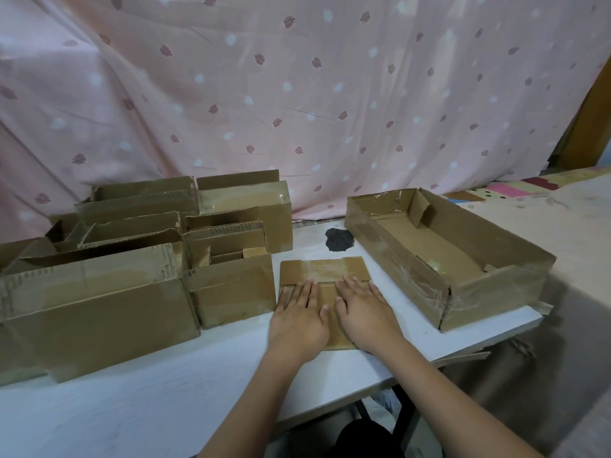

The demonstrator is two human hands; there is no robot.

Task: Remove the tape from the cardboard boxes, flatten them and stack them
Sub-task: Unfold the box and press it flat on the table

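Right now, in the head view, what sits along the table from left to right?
Big box → small open box → left hand → right hand, both flat on the flattened cardboard → long shallow box.

Both hands [330, 312] flat on flattened box [325, 271], open boxes [139, 259] alongside

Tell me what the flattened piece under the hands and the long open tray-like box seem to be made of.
Flattened piece: brown corrugated cardboard, matte, with a glossy strip, probably clear tape. Long open box: the same cardboard, its outer wall wrapped in shiny, wrinkled clear film, apparently packing tape.
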